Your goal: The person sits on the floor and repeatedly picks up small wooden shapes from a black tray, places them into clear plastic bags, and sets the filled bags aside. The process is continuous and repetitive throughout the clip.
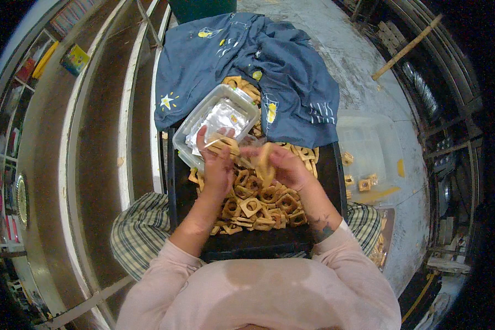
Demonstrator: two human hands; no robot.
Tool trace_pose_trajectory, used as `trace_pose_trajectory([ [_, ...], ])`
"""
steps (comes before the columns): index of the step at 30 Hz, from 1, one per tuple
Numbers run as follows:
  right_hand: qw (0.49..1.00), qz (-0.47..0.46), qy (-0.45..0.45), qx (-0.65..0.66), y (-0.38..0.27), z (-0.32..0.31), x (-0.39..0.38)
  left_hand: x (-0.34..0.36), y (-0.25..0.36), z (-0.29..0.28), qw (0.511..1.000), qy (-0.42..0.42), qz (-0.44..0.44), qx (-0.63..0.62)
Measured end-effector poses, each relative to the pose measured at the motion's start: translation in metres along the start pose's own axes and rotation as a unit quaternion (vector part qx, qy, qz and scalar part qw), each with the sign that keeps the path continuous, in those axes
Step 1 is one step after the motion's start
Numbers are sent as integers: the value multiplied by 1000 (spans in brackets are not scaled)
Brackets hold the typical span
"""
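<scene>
Sorting tan square cut-out pieces: left hand (217,165) clamped on a small stack of pieces (223,143) at frame centre; right hand (283,165) closed around a single ring-shaped piece (265,161) just beside it. Heap of loose pieces (258,203) in the black tray (324,165) below the hands looks large, so judged early: most unhandled. Clear lidded tub (214,118), upper centre, holds a silvery packet with a yellow-orange mark. Blue cloth (291,71) with yellow and white prints above. Clear bin (368,148) at right holds few pieces.
</scene>
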State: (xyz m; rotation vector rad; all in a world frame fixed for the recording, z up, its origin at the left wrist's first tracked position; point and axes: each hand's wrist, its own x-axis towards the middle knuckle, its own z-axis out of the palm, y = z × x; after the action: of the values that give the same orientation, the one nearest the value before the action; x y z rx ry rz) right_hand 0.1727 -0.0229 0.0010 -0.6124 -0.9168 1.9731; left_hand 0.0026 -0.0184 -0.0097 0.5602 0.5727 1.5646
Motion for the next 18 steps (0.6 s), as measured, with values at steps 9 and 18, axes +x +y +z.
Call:
trace_pose_trajectory([
  [9,956,16,215,-201,-7,2,6,24,13,-28,991,132,1,-39],
  [18,910,-159,289,-251,-33,29,-2,20,11,-17,971,146,-122,-148],
])
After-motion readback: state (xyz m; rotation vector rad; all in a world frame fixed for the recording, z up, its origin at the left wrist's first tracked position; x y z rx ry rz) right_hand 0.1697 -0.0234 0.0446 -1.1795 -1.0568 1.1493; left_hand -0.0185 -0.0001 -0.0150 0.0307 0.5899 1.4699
